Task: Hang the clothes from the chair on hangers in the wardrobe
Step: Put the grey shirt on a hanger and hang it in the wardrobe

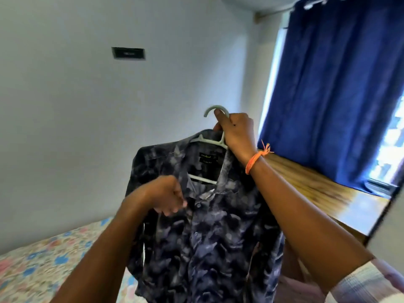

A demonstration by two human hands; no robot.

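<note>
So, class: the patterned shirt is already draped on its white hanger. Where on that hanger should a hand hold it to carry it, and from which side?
Grip the hanger at the neck just below the hook, coming from the right, as the right hand does. The hook's curve stays free above the fingers, and the shirt hangs balanced below. The left hand pinches the front placket.

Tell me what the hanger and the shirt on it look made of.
Hanger: likely plastic, pale grey-white, smooth and matte, with thick moulded-looking bars. Shirt: thin woven fabric, probably cotton or a blend, dark with a pale blotchy print; it drapes in soft folds.
</note>
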